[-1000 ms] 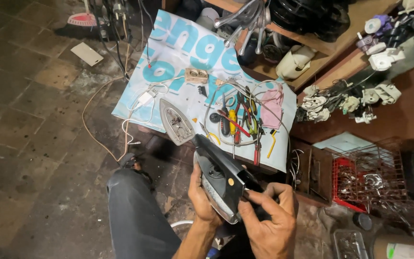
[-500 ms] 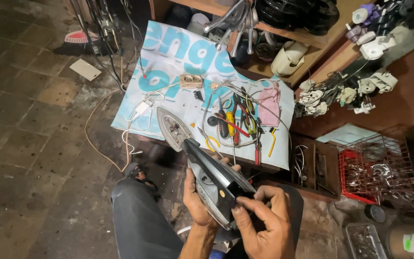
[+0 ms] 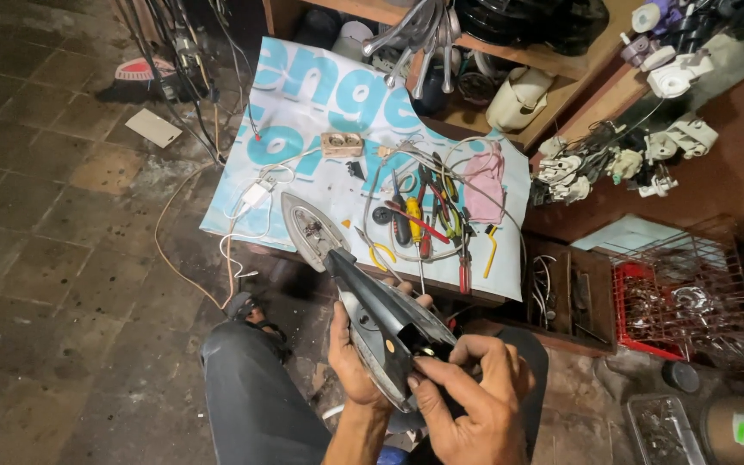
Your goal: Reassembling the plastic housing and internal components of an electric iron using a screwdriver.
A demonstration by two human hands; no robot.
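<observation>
Here, both hands (image 3: 424, 379) round black iron housing (image 3: 381, 319), w/ soleplate (image 3: 310, 231) nearby.

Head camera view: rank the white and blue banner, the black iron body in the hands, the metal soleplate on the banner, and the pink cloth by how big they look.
1. White and blue banner.
2. Black iron body, though closeness to the camera enlarges it.
3. Metal soleplate.
4. Pink cloth, close to the soleplate.

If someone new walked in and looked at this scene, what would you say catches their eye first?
Most likely the dark iron housing at bottom centre, cradled by the left hand while the right hand pinches at its rear end. Just above it, a metal soleplate lies on the white and blue banner, beside a jumble of screwdrivers and pliers. A red wire basket stands at right.
</observation>
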